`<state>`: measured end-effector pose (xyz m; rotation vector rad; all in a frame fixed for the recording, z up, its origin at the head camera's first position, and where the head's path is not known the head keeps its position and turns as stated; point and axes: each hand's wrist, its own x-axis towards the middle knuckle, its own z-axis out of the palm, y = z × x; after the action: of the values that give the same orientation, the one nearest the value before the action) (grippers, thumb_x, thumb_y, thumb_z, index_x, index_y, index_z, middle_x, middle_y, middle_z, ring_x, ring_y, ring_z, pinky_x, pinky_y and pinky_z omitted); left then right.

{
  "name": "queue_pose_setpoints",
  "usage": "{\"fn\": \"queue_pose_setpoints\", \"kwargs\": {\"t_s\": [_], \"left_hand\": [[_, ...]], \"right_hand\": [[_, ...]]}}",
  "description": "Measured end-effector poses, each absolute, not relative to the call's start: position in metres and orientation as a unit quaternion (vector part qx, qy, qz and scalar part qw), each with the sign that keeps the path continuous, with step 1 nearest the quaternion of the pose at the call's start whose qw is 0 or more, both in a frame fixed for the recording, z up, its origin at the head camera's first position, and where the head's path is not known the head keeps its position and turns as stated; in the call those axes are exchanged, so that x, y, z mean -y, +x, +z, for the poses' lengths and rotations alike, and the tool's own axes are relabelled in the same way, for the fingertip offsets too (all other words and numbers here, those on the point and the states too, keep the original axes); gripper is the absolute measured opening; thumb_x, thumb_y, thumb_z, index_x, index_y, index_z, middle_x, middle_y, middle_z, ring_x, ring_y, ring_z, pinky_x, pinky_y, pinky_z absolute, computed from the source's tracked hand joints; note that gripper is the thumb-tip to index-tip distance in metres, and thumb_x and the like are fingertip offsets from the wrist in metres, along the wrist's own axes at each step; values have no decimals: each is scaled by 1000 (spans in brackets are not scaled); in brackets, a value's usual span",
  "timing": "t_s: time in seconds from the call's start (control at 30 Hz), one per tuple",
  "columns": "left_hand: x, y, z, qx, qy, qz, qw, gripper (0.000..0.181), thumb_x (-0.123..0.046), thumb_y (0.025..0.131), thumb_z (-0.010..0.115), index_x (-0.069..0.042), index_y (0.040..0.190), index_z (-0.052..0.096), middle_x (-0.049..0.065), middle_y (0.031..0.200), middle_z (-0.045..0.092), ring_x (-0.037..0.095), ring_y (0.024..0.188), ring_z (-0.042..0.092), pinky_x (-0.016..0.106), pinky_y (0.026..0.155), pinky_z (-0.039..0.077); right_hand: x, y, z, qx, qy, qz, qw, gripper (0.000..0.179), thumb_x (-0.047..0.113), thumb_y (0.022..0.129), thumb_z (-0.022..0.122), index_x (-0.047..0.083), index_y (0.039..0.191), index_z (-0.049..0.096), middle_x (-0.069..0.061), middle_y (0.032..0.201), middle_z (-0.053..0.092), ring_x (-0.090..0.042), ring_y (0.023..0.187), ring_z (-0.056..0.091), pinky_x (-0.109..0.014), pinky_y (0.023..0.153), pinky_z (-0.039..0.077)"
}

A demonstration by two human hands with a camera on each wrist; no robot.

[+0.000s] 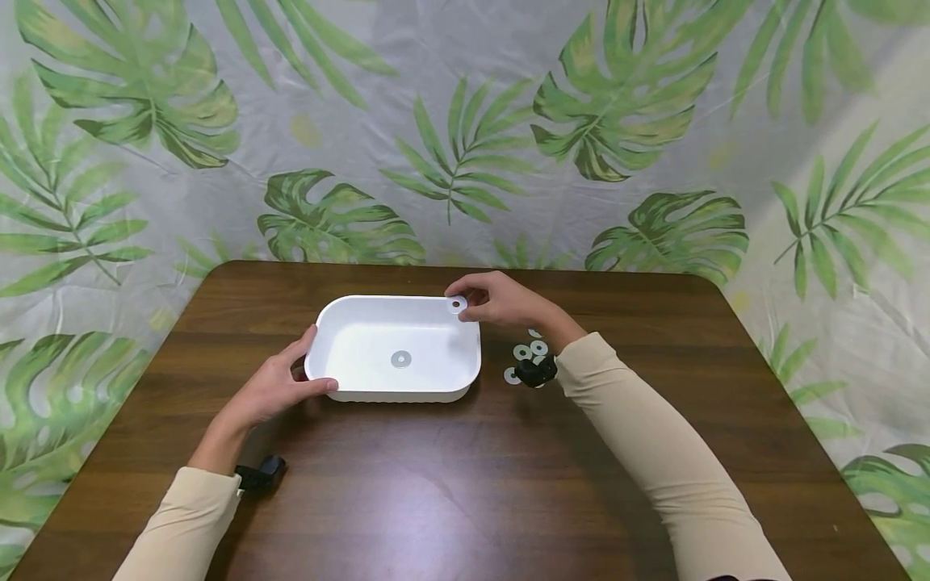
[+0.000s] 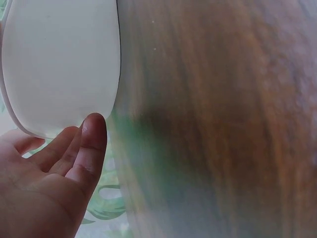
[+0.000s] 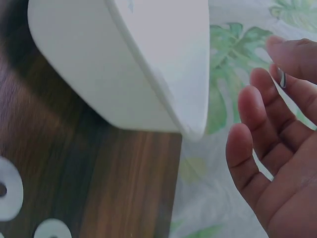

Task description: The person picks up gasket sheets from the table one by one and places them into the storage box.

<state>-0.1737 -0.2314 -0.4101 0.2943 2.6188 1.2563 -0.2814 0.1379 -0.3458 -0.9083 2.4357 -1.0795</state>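
Observation:
A white rectangular basin (image 1: 392,395) with rounded corners stands on the table. My left hand (image 1: 279,383) grips its left end, thumb along the front rim and fingers against the side. In the left wrist view, fingertips (image 2: 94,130) touch the basin's outer wall (image 2: 59,59). Over the basin's back right corner, my right hand (image 1: 501,300) pinches a flat metal washer (image 1: 463,302) between thumb and fingers. Only the edge of that washer (image 3: 283,79) shows in the right wrist view. Another washer (image 1: 401,358) lies flat on the basin's floor.
Several loose washers (image 1: 522,352) lie on the table right of the basin, partly hidden by the right wrist's black camera (image 1: 536,372). The dark wooden table (image 1: 465,484) ends at a leaf-patterned cloth (image 1: 465,121) behind it.

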Motion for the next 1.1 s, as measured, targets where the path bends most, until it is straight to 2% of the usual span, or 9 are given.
{"fn": "queue_pose_setpoints", "kwargs": {"t_s": [0.2,0.47,0.73,1.1], "left_hand": [[232,-173,-409,-892,96,428,111,105,-33,86,78,-8,160,8,25,163,20,38,138,44,8,84,41],[232,-174,-410,-891,97,431,108,105,-32,85,78,-7,160,8,24,164,19,38,138,45,8,84,41],[232,-175,-411,-889,100,433,108,104,-31,86,78,-7,160,8,25,163,20,38,135,46,13,85,45],[233,-175,-412,-889,100,434,108,105,-32,86,78,-7,160,8,26,164,18,40,138,44,10,85,43]], "right_hand": [[-122,-283,-353,-847,-321,-388,169,38,10,93,69,5,130,63,-10,117,67,-22,99,60,-34,89,49],[-101,-282,-363,-839,-317,-409,171,39,8,92,69,4,130,63,-16,122,67,-23,102,62,-30,87,49],[-88,-281,-368,-837,-328,-399,181,40,8,91,70,2,130,63,-14,126,66,-24,107,60,-32,95,49],[-83,-279,-367,-838,-335,-388,189,40,8,91,69,2,130,63,-13,128,65,-25,109,61,-34,97,49]]}}
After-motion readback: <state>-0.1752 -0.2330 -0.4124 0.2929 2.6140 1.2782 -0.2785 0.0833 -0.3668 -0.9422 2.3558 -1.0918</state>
